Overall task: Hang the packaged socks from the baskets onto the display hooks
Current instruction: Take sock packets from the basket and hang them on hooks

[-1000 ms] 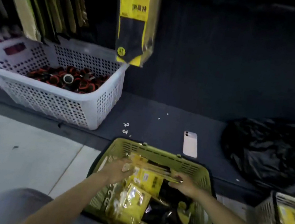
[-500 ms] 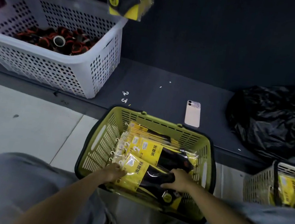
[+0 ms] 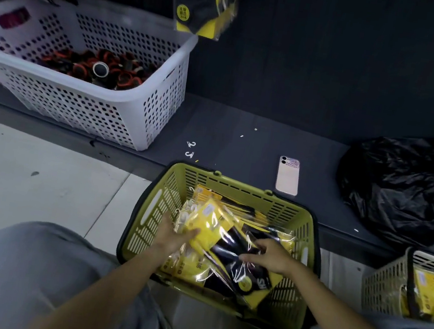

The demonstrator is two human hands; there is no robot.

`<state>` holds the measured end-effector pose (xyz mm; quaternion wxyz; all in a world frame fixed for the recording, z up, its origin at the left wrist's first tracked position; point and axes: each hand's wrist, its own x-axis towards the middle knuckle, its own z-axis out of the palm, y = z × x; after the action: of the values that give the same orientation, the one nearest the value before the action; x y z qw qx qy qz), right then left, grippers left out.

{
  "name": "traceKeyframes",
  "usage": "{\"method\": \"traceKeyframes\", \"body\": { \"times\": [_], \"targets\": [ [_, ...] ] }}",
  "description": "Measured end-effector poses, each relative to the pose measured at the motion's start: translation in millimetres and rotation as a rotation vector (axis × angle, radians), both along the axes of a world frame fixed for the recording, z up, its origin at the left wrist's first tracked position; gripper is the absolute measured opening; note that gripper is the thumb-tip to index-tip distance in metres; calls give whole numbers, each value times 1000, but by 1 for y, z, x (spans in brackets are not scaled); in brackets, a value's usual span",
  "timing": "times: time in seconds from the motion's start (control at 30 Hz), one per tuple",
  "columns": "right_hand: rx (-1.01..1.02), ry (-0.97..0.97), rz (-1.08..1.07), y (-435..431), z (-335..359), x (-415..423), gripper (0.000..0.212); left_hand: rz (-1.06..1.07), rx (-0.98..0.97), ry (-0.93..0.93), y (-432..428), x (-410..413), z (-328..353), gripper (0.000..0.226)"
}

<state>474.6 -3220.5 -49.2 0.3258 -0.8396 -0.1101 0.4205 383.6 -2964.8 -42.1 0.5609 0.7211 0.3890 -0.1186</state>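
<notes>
Single view: wide-angle camera on your head. Faces forward and steeply down, over your knees (image 3: 15, 261). Close below, lower centre: green basket (image 3: 234, 192) with sock packs (image 3: 208, 219); left hand (image 3: 172, 237) and right hand (image 3: 272, 257) reach in from bottom edge. Top of frame reaches low shelf (image 3: 228, 135), hanging packs (image 3: 205, 1).

I see the left hand (image 3: 172, 237) gripping a yellow sock packet (image 3: 208, 226) in the green basket (image 3: 234, 189), right hand (image 3: 271, 257) pinching the packet's black end, pink phone (image 3: 288, 175) just behind the basket, white perforated basket (image 3: 79, 106) behind-left, black plastic bag (image 3: 407, 191) behind-right.
</notes>
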Motion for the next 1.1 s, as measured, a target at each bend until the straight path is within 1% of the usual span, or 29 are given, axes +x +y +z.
{"method": "traceKeyframes", "body": {
  "times": [0.03, 0.07, 0.1, 0.13, 0.17, 0.2, 0.27, 0.3, 0.33, 0.37, 0.43, 0.5, 0.57, 0.63, 0.67, 0.7, 0.77, 0.87, 0.97, 1.03, 1.1],
  "targets": [
    [74, 13, -85, 2, 10, 0, 42, 88, -59, 1, -1, 5, 6, 120],
    [137, 22, -151, 4, 21, 1, 33, 135, -170, -4, -3, 9, 13, 128],
    [188, 21, -196, 7, 32, 0, 29, 133, -318, -21, -6, 13, 19, 133],
    [226, 11, -209, 11, 42, 0, 30, 90, -453, -52, -11, 16, 26, 134],
    [266, 4, -205, 15, 52, -1, 34, 27, -529, -102, -14, 19, 31, 131],
    [304, -1, -195, 19, 59, -1, 37, -27, -543, -164, -17, 21, 38, 124],
    [376, -18, -173, 27, 70, -1, 42, -67, -442, -304, -21, 26, 50, 99],
    [403, -41, -172, 31, 74, -2, 48, -76, -376, -377, -23, 28, 54, 84],
    [427, -68, -186, 34, 76, -2, 56, -99, -322, -444, -24, 28, 59, 74],
    [455, -93, -210, 36, 78, -2, 62, -139, -277, -502, -25, 28, 62, 69],
    [495, -123, -240, 38, 78, -3, 64, -246, -205, -571, -29, 26, 62, 68],
    [459, -127, -234, 35, 68, -6, 63, -374, -162, -558, -31, 21, 56, 68],
    [418, -81, -246, 29, 50, -14, 66, -513, -174, -478, -33, 14, 38, 78],
    [397, -21, -272, 24, 32, -26, 65, -604, -169, -366, -36, 3, 18, 93],
    [384, -17, -273, 23, 25, -31, 62, -602, -176, -331, -37, -1, 10, 99],
    [379, -23, -275, 23, 22, -34, 60, -569, -193, -318, -37, -4, 6, 100],
    [377, -61, -298, 25, 22, -32, 52, -468, -185, -315, -34, -2, 6, 88],
    [397, -181, -293, 34, 40, -22, 46, -371, -140, -292, -26, 11, 21, 68],
    [471, -253, -343, 46, 78, -6, 43, -310, -205, -373, -16, 30, 54, 52],
    [542, -319, -426, 59, 108, 5, 46, -261, -273, -429, -8, 44, 84, 55],
    [583, -451, -509, 74, 140, 14, 53, -206, -297, -484, 0, 58, 115, 72]
  ]
}}
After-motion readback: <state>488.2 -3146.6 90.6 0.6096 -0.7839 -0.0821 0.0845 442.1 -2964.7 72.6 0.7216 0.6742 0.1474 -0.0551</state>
